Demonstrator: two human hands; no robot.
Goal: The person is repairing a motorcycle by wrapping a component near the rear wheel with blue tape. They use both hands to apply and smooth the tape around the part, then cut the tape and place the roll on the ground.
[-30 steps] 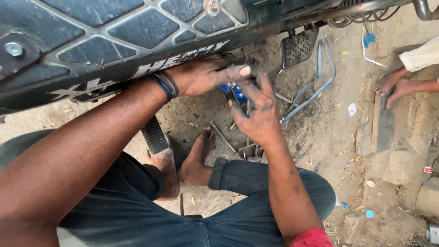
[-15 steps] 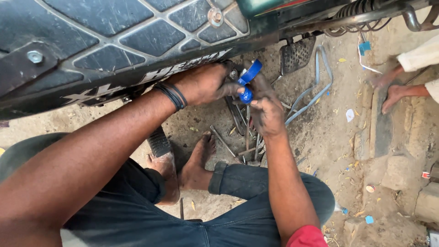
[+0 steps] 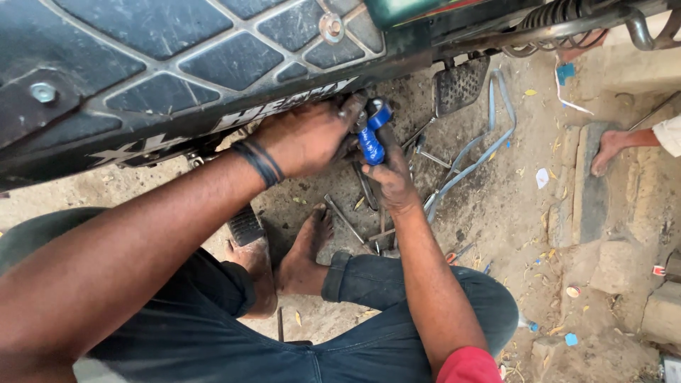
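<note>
Both hands meet under the edge of the motorcycle seat (image 3: 177, 64), just below its quilted black cover. Left hand (image 3: 305, 138), with a dark band at the wrist, is cupped against the frame beneath the seat, fingers curled over whatever fastener sits there; the part itself is hidden behind the knuckles. Right hand (image 3: 390, 177) is wrapped around the blue-handled tool (image 3: 371, 138), which stands nearly upright with its head tucked up against the left fingertips. So the two hands touch at the tool's tip, each closed on its own thing. Doing this well, by my judgement, means keeping the left hand as the steady guide that holds the tool head seated square on the fastener while the right supplies the turn from the wrist, not the shoulder, since the space under the seat looks tight and a slip would bring knuckles against the metal. Loose spanners and rods (image 3: 355, 213) lie on the dirt near the person's bare foot (image 3: 305, 248), and a footrest (image 3: 461, 84) hangs just beside the work. At the right edge another person's foot (image 3: 610, 149) rests on a stone slab (image 3: 589, 206), well apart from the work.
</note>
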